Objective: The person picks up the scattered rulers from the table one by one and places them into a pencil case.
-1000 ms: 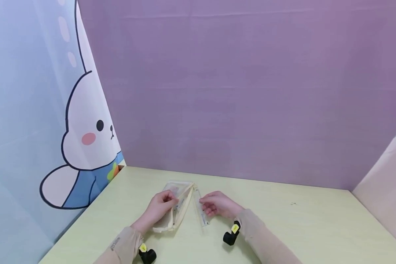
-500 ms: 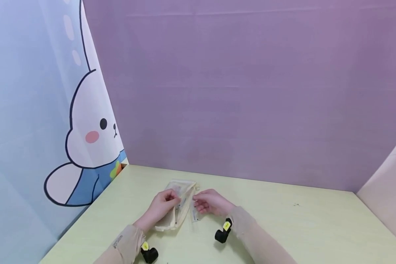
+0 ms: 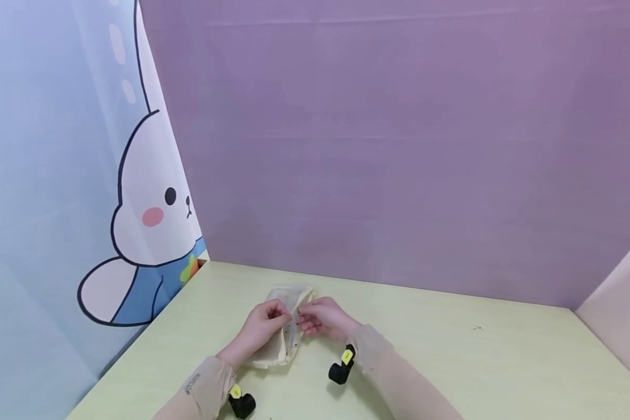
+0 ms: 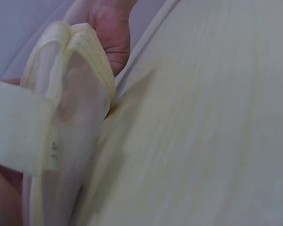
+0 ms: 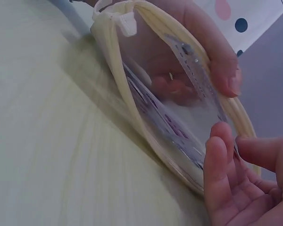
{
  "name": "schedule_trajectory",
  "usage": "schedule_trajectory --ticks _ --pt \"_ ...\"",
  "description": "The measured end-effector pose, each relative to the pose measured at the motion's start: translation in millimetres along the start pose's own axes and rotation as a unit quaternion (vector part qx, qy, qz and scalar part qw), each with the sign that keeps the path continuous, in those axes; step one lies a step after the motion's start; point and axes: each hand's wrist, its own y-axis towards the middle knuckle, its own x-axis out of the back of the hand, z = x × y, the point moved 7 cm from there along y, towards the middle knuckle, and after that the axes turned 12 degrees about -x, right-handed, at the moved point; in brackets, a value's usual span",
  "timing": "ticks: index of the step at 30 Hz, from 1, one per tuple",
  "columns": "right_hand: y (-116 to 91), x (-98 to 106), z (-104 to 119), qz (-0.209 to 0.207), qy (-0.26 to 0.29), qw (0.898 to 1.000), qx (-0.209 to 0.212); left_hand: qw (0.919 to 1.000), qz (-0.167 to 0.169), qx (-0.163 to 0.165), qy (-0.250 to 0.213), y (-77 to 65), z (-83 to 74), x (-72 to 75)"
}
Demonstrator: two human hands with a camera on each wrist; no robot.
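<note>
A translucent zip pouch (image 3: 270,353) with cream edging lies on the table, its mouth spread wide in the right wrist view. My left hand (image 3: 265,324) grips one edge of that mouth, thumb on the rim. Between thumb and fingers, my right hand (image 3: 326,318) pinches the end of a clear ruler (image 5: 198,70), most of which is inside the pouch. Flat clear pieces with purple and dark markings (image 5: 165,120) also lie inside, along the opposite wall. In the left wrist view a pale tab (image 4: 19,127) hides part of the left hand.
The pale yellow-green table (image 3: 425,361) extends to the right, with a small dark mark (image 3: 478,328) on it. A purple backdrop (image 3: 388,146) stands behind, and a blue rabbit-print curtain (image 3: 42,175) hangs on the left. Each wrist wears a black camera.
The right hand has moved left with the clear ruler, from beside the pouch to its mouth, and the ruler has gone inside. The left hand keeps its grip on the edge.
</note>
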Motion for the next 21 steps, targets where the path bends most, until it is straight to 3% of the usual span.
schedule_trajectory --ticks 6,11,15,21 --pt "2.7 -11.0 -1.4 -0.014 -0.024 1.0 0.003 0.9999 0.009 0.0 0.008 1.1 4.9 -2.1" --pt "-3.4 -10.4 -3.2 -0.013 -0.04 0.999 0.005 0.9999 0.012 0.006 0.011 4.4 29.6 -7.8" --pt "-10.5 -1.8 -5.3 -0.002 -0.04 0.999 0.01 0.9998 0.014 0.009 0.013 5.4 45.3 -8.1" --pt "-25.5 22.8 -13.2 0.016 0.003 1.0 0.015 0.9996 0.02 0.009 0.016 5.8 53.1 -5.8"
